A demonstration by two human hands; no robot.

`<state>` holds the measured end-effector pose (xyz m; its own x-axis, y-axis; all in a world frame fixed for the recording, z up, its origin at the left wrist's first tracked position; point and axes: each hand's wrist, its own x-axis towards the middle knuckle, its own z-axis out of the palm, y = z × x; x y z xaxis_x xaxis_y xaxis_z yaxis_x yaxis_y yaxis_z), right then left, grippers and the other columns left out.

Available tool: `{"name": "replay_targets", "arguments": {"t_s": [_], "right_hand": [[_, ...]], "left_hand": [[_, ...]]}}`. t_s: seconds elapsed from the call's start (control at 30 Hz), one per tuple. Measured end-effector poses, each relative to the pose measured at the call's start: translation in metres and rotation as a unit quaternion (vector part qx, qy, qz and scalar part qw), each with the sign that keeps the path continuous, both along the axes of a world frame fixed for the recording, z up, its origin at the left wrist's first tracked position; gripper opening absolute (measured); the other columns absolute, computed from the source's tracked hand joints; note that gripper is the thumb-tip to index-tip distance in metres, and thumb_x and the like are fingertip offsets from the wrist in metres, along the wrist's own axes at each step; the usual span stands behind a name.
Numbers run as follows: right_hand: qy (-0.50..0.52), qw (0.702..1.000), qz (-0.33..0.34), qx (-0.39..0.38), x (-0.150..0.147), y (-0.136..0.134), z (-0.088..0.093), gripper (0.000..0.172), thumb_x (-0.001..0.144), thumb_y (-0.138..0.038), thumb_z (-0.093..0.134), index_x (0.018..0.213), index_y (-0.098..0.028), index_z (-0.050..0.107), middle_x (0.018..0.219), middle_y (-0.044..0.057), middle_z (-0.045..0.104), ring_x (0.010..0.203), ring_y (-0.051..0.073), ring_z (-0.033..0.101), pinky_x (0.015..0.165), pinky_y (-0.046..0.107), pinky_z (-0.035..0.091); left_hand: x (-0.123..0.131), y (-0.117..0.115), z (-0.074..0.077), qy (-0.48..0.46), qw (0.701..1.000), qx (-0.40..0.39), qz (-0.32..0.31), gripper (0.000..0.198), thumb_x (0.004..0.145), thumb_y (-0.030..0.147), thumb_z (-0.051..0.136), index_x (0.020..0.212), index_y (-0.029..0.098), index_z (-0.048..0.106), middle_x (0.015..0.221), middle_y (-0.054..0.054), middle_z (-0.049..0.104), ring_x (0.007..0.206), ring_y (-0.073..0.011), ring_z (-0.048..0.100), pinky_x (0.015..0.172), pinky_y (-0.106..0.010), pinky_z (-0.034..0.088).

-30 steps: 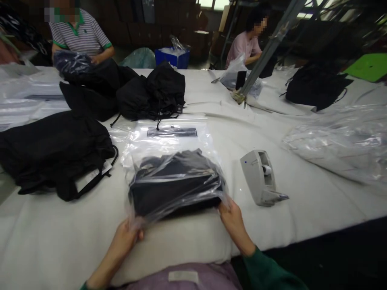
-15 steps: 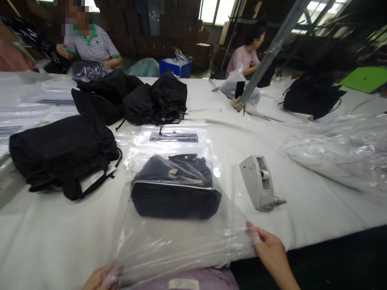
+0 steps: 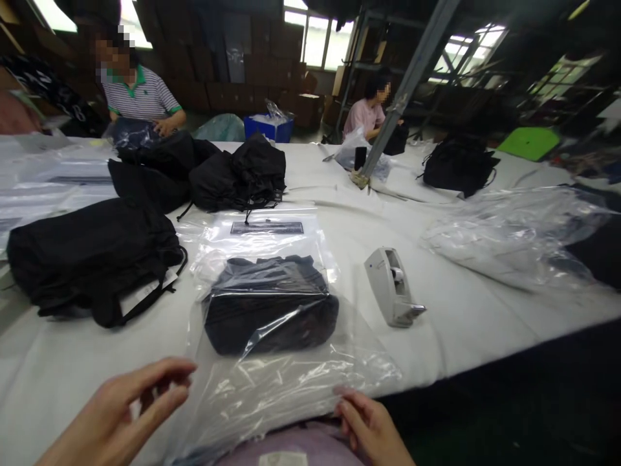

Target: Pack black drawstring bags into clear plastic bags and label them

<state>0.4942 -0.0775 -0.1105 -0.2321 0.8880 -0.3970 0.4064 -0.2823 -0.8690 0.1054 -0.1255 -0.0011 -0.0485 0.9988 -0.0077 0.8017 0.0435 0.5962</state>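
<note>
A clear plastic bag (image 3: 291, 382) lies on the white table, its near end at the table's front edge. Inside it sits a folded black fabric bag (image 3: 272, 323). My left hand (image 3: 140, 401) hovers beside the plastic's left side, thumb and fingers apart, holding nothing. At the near edge of the plastic, my right hand (image 3: 366, 421) has its fingers bent, with the film between thumb and fingertips. A grey tape dispenser (image 3: 391, 285) stands to the right of the plastic bag.
Black drawstring bags (image 3: 92, 252) lie at left, with more black bags (image 3: 237, 171) behind. Loose plastic sheeting (image 3: 509, 239) covers the right side. A metal post (image 3: 402, 97) rises from the table. Two people sit across it, near a blue bin (image 3: 266, 128).
My left hand has let go of the plastic bag and opened. My right hand has moved left along the near edge. The film has settled lower over the black bag.
</note>
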Motion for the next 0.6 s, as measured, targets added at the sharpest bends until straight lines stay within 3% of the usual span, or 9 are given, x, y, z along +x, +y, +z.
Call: {"name": "replay_targets", "arguments": {"t_s": [0.1, 0.17, 0.23, 0.33, 0.4, 0.47, 0.53, 0.6], "right_hand": [[-0.089, 0.966, -0.001, 0.241, -0.012, 0.013, -0.020, 0.035, 0.090, -0.041, 0.052, 0.108, -0.018, 0.071, 0.088, 0.010, 0.073, 0.081, 0.025, 0.070, 0.075, 0.039, 0.059], [-0.122, 0.926, -0.007, 0.356, -0.011, 0.021, -0.035, 0.032, 0.091, -0.029, 0.048, 0.113, -0.019, 0.070, 0.105, 0.013, 0.072, 0.099, 0.027, 0.069, 0.088, 0.042, 0.058], [-0.148, 0.890, -0.019, 0.430, -0.003, 0.028, -0.050, 0.034, 0.091, -0.020, 0.044, 0.114, -0.019, 0.069, 0.108, 0.014, 0.072, 0.099, 0.027, 0.070, 0.086, 0.040, 0.060], [-0.152, 0.862, -0.011, 0.484, 0.019, 0.028, -0.069, 0.032, 0.089, -0.017, 0.047, 0.107, -0.019, 0.072, 0.103, 0.015, 0.073, 0.094, 0.028, 0.072, 0.079, 0.038, 0.062], [-0.120, 0.886, -0.004, 0.448, 0.028, 0.021, -0.075, 0.029, 0.089, -0.020, 0.052, 0.109, -0.021, 0.072, 0.104, 0.014, 0.073, 0.097, 0.029, 0.071, 0.082, 0.038, 0.061], [-0.065, 0.939, -0.023, 0.338, 0.027, 0.012, -0.074, 0.031, 0.091, -0.029, 0.055, 0.117, -0.021, 0.069, 0.105, 0.013, 0.073, 0.091, 0.027, 0.072, 0.080, 0.037, 0.061], [0.013, 0.978, -0.059, 0.200, 0.017, 0.005, -0.067, 0.043, 0.092, -0.043, 0.055, 0.126, -0.018, 0.064, 0.103, 0.015, 0.072, 0.078, 0.025, 0.072, 0.067, 0.036, 0.062], [0.094, 0.988, -0.077, 0.093, 0.004, 0.002, -0.057, 0.058, 0.089, -0.055, 0.055, 0.132, -0.016, 0.058, 0.101, 0.016, 0.070, 0.066, 0.022, 0.070, 0.056, 0.035, 0.060]], "left_hand": [[0.056, 0.074, 0.052, 0.049, 0.979, 0.094, -0.172, 0.041, 0.095, 0.042, 0.052, 0.132, 0.028, 0.053, 0.132, -0.005, 0.060, 0.118, -0.0234, 0.056, 0.101, -0.039, 0.048], [0.111, 0.118, 0.069, 0.092, 0.933, 0.160, -0.310, 0.051, 0.093, 0.042, 0.054, 0.139, 0.021, 0.046, 0.142, -0.010, 0.051, 0.130, -0.0282, 0.045, 0.108, -0.046, 0.041], [0.163, 0.153, 0.066, 0.137, 0.884, 0.199, -0.400, 0.060, 0.089, 0.051, 0.059, 0.138, 0.019, 0.046, 0.144, -0.013, 0.047, 0.130, -0.0338, 0.043, 0.107, -0.055, 0.038], [0.216, 0.187, 0.034, 0.203, 0.843, 0.206, -0.453, 0.060, 0.083, 0.053, 0.066, 0.130, 0.017, 0.054, 0.139, -0.017, 0.051, 0.126, -0.0379, 0.046, 0.102, -0.065, 0.037], [0.233, 0.197, 0.010, 0.255, 0.843, 0.161, -0.446, 0.040, 0.085, 0.039, 0.069, 0.115, 0.014, 0.064, 0.122, -0.018, 0.062, 0.114, -0.0364, 0.056, 0.098, -0.064, 0.038], [0.240, 0.200, -0.006, 0.289, 0.847, 0.112, -0.432, 0.014, 0.087, 0.018, 0.062, 0.096, 0.010, 0.070, 0.098, -0.017, 0.070, 0.098, -0.0331, 0.064, 0.091, -0.057, 0.043], [0.239, 0.200, -0.010, 0.288, 0.849, 0.090, -0.434, 0.018, 0.087, 0.006, 0.055, 0.083, 0.010, 0.072, 0.084, -0.016, 0.071, 0.090, -0.0310, 0.066, 0.082, -0.048, 0.046], [0.235, 0.201, -0.007, 0.268, 0.848, 0.083, -0.450, 0.016, 0.087, 0.010, 0.058, 0.082, 0.013, 0.073, 0.084, -0.013, 0.072, 0.089, -0.0295, 0.066, 0.074, -0.040, 0.046]]}}
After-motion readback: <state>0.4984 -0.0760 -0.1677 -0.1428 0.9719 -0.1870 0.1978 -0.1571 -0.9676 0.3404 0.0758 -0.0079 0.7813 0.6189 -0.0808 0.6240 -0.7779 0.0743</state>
